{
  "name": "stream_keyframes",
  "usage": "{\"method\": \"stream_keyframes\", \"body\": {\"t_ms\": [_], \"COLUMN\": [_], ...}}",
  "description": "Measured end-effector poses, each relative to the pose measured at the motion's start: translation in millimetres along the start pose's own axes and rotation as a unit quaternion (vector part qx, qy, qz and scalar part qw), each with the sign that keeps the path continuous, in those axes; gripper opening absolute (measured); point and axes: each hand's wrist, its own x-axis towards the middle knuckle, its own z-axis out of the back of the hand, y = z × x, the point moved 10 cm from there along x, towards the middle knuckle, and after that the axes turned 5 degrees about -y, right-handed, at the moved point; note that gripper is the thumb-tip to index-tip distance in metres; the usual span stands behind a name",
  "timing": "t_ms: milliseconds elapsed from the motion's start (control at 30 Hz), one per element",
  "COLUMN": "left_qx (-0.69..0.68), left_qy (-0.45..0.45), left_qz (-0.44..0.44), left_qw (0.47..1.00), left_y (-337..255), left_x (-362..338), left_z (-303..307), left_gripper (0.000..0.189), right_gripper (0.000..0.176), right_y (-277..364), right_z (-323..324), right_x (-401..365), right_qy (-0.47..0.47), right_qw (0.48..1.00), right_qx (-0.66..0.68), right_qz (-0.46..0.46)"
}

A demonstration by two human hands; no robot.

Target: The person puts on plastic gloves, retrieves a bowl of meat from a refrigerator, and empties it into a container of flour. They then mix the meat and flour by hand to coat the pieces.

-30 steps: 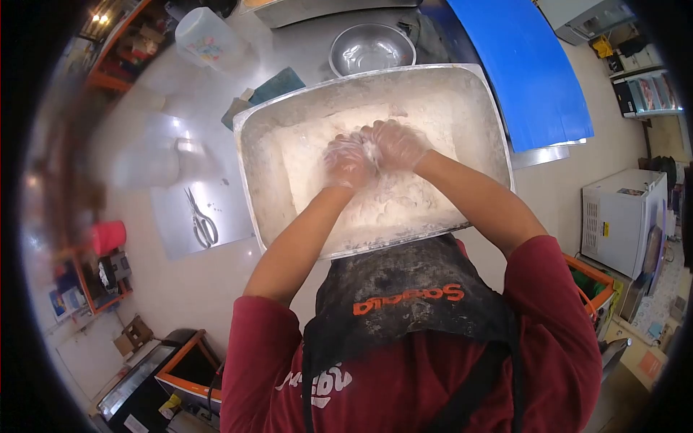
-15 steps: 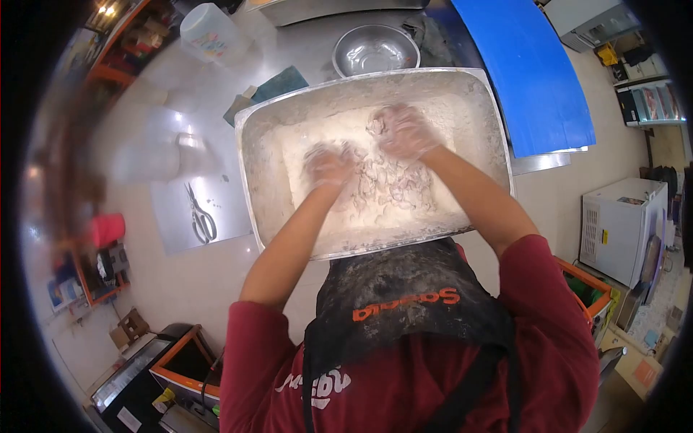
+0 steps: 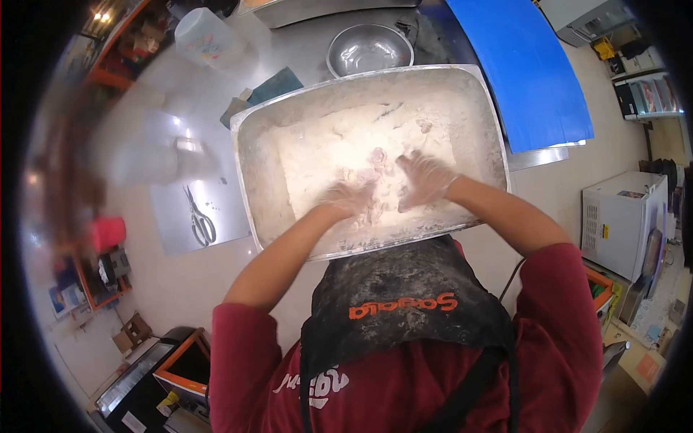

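Note:
A large metal tub [image 3: 253, 159] holds white flour [image 3: 317, 144] with lumpy, flour-coated pieces [image 3: 378, 156] in it, whose kind I cannot make out. My left hand [image 3: 349, 199], in a clear plastic glove, reaches into the flour near the tub's front side; its fingers are extended and blurred by motion. Facing it is my right hand [image 3: 427, 177], also gloved, with its fingers spread. Coated pieces lie between the two hands, partly hidden by the fingers. Neither hand visibly grips anything.
Behind the tub stands a steel bowl [image 3: 370, 50]. Black-handled scissors [image 3: 200, 220] lie on the metal table to the left, near a green cloth [image 3: 274, 86] and a white plastic container [image 3: 206, 40]. A blue panel [image 3: 527, 72] borders the tub's right side.
Both hands have moved toward the tub's front side, and their palms now face each other. The pieces previously spread across the front of the flour are now gathered between them.

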Motion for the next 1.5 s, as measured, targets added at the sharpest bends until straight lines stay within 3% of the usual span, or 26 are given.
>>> {"method": "stream_keyframes", "body": {"t_ms": [100,133,200,267,300,333,367,467,533,667,733,800,867,933,1000,1033,1100,1133,1200,1233,1300,1400,1467,1500], "left_qx": [-0.131,-0.19,-0.371,-0.584,-0.55,-0.37,-0.172,-0.226,-0.12,-0.281,-0.391,-0.547,-0.445,-0.314,-0.16,-0.135,0.06,0.157,0.121,0.131,0.115,0.018,-0.061,-0.088], "left_qy": [0.023,-0.003,0.013,0.097,0.06,0.074,0.083,0.091,0.021,0.088,0.069,0.06,-0.04,-0.107,-0.135,-0.167,-0.258,-0.299,-0.392,-0.438,-0.425,-0.26,-0.176,-0.18], "left_qz": [-0.057,-0.118,-0.096,0.076,0.079,0.019,-0.044,-0.016,-0.015,-0.037,-0.048,-0.012,0.013,-0.028,-0.125,-0.193,-0.207,-0.21,-0.218,-0.229,-0.237,-0.215,-0.184,-0.194], "left_qw": [0.989,0.975,0.924,0.802,0.829,0.926,0.981,0.97,0.992,0.955,0.917,0.835,0.894,0.943,0.97,0.957,0.942,0.917,0.886,0.859,0.866,0.941,0.965,0.96], "left_y": [-44.2,-53.5,-45.8,-19.8,-17.2,-29.7,-42.2,-0.8,-23.1,-74.1,-79.1,-71.5,-54.7,-56.6,-70.2,-70.4,-69.3,-80.0,-93.9,-99.2,-99.7,-89.3,-81.5,-76.8], "left_x": [-3.5,-12.2,-17.7,-19.4,-50.6,-75.1,-96.5,-56.4,-53.0,-23.7,-31.4,-51.0,-70.9,-85.6,-95.6,-84.1,-54.0,-55.9,-62.4,-58.3,-29.1,11.0,-1.1,-16.9], "left_z": [-14.4,-0.6,13.4,-2.4,21.0,39.9,55.1,25.6,13.6,-12.8,-1.5,8.7,34.8,69.4,94.0,98.4,105.5,114.2,131.2,131.2,122.7,95.0,90.8,97.2], "left_gripper": [0.073,0.068,0.056,0.046,0.048,0.051,0.055,0.071,0.075,0.079,0.073,0.068,0.064,0.06,0.056,0.054,0.049,0.047,0.034,0.031,0.029,0.03,0.031,0.032], "right_gripper": [0.104,0.103,0.1,0.094,0.094,0.093,0.097,0.11,0.12,0.134,0.125,0.115,0.101,0.089,0.079,0.074,0.066,0.068,0.074,0.07,0.062,0.059,0.07,0.076], "right_y": [9.6,2.0,-15.6,-19.7,-26.3,-31.2,-37.9,-51.5,-40.1,5.6,-1.0,-11.6,-9.4,-9.6,-7.9,-4.3,-7.4,-16.2,-34.7,-26.5,-5.2,1.2,4.6,0.8], "right_z": [-14.2,-4.2,17.8,41.2,45.4,45.9,38.9,6.4,-17.4,-21.4,-7.9,7.7,21.1,29.7,35.7,46.4,80.7,84.2,84.0,81.3,73.9,58.9,62.4,69.3], "right_x": [16.7,14.9,4.4,-23.2,-36.2,-43.3,-46.2,-49.9,-33.0,-1.4,-5.5,-13.1,-21.5,-29.5,-35.6,-37.3,-29.0,-17.0,9.9,24.0,48.0,63.6,48.6,35.1], "right_qy": [0.036,-0.015,-0.115,-0.078,-0.058,-0.04,-0.014,0.072,0.092,0.087,0.021,-0.039,-0.08,-0.092,-0.085,-0.092,-0.144,-0.173,-0.231,-0.207,-0.155,-0.095,-0.024,0.011], "right_qw": [0.963,0.959,0.941,0.935,0.939,0.942,0.945,0.948,0.957,0.954,0.95,0.948,0.941,0.94,0.959,0.971,0.988,0.985,0.972,0.978,0.988,0.994,0.994,0.99], "right_qx": [0.264,0.282,0.315,0.344,0.339,0.333,0.325,0.299,0.25,0.267,0.286,0.294,0.326,0.328,0.261,0.206,0.012,0.001,-0.02,-0.005,0.024,0.048,0.109,0.139], "right_qz": [-0.027,-0.036,-0.051,-0.02,-0.015,-0.01,-0.029,-0.08,-0.114,-0.108,-0.121,-0.112,-0.052,0.016,0.066,0.078,0.046,0.016,-0.047,-0.026,0.015,-0.016,0.006,0.016]}}
